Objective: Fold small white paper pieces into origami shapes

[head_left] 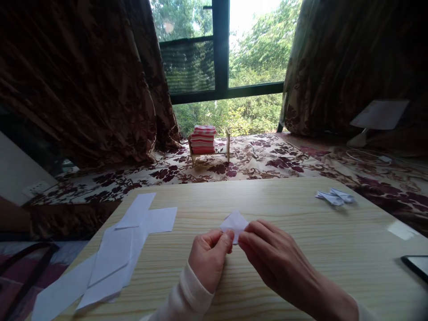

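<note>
A small folded piece of white paper (235,223) is held just above the wooden table, its pointed corner toward the window. My left hand (211,255) pinches its lower left edge between thumb and curled fingers. On the other side, my right hand (270,249) grips the right corner with thumb and fingertips pressed together. The paper's underside and the right thumb are mostly hidden.
Loose white paper sheets (112,249) overlap on the table's left. Folded paper pieces (335,196) lie at the far right, near a dark-edged device (416,266). Beyond the table (187,196), a small rack (228,147) holds folded pink cloths (203,139). A lamp (379,115) stands right.
</note>
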